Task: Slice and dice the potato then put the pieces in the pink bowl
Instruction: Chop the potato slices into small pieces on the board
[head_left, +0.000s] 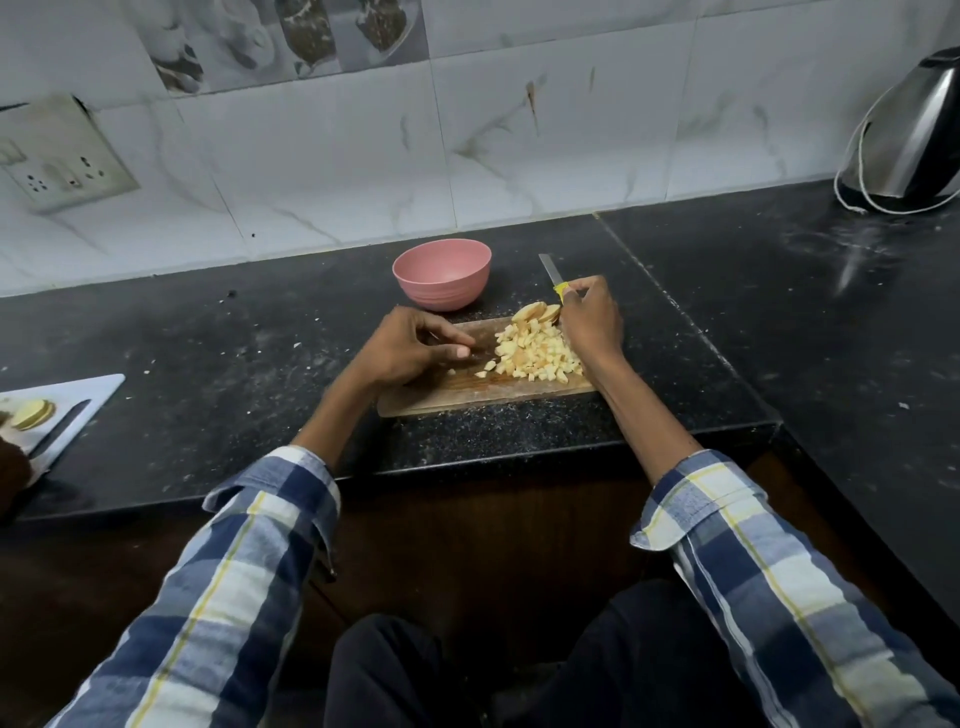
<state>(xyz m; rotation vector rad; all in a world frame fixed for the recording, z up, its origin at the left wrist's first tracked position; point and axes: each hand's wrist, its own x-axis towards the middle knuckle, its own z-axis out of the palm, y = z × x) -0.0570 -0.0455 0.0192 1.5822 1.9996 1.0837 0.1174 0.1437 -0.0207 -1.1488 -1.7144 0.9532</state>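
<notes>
A speckled black stone counter (208, 332) is seen across the middle of the frame, backed by glossy white marble-patterned wall tiles (337, 150). At the upper right a rounded steel kettle (914, 130) is set on the counter, with a pale cord looped round its base. A grimy switch plate (57, 153) is fixed to the tiles at the upper left. At the left edge a pale flat board (78, 405) with a few round potato slices is partly cut off.

Near the centre a rectangular wooden chopping board (467, 392) is laid at the counter's front edge. A heap of small pale-yellow diced potato pieces (535, 353) is piled on its right half, with a few uncut slices (535, 312) at the far side. Just beyond the board, a smooth round pink bowl (441, 273) is stood; no pieces can be seen in it.

The left hand (410, 348) is rested on the board's left part, fingers loosely curled, holding nothing. The right hand (589, 317) is closed round the yellow handle of a knife (553, 278), whose narrow steel blade is pointed away toward the wall.
</notes>
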